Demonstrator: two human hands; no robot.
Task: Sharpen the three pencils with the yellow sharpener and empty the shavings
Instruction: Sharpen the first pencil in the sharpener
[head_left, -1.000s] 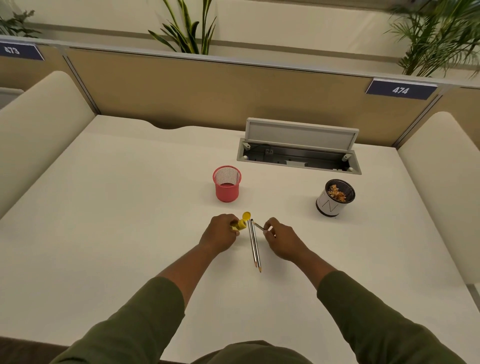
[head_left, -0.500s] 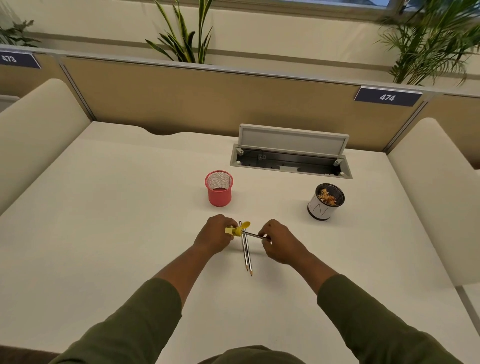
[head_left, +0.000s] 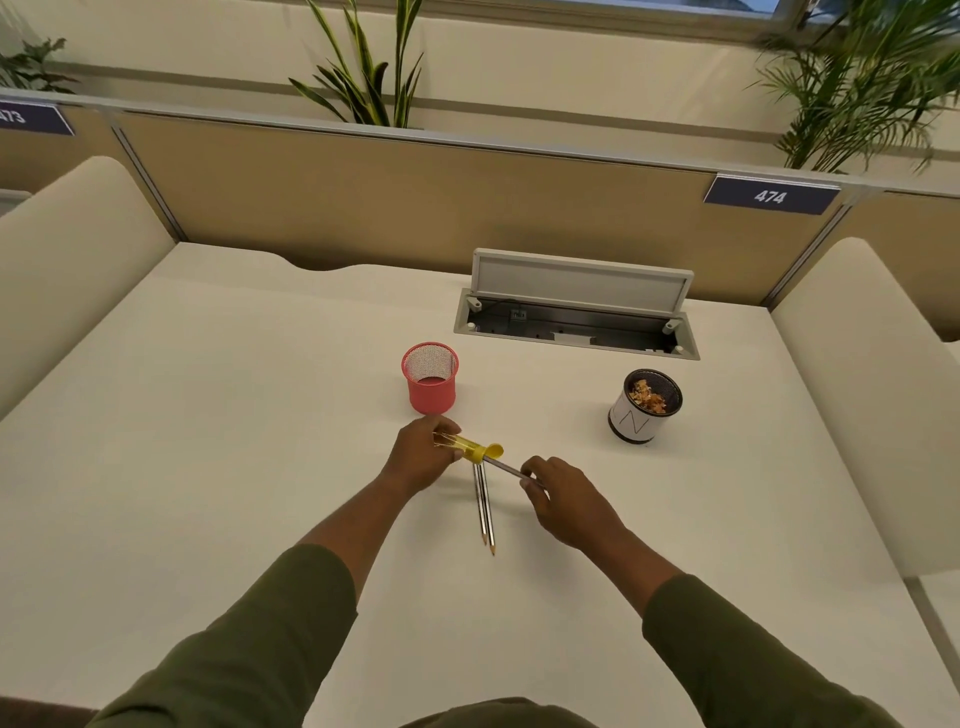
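Fingers (head_left: 529, 480) have pushed pencil (head_left: 506, 469) (silver) into sharpener (head_left: 470, 449).

Pencil (head_left: 506, 470) in yellow sharpener (head_left: 470, 448)

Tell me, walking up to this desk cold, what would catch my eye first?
Most likely the two hands at the middle of the white desk: the left hand grips a yellow sharpener while the right hand holds a pencil pushed into its mouth. Two more pencils lie side by side just below. Behind stand a pink mesh cup and, to the right, a white cup with shavings inside.
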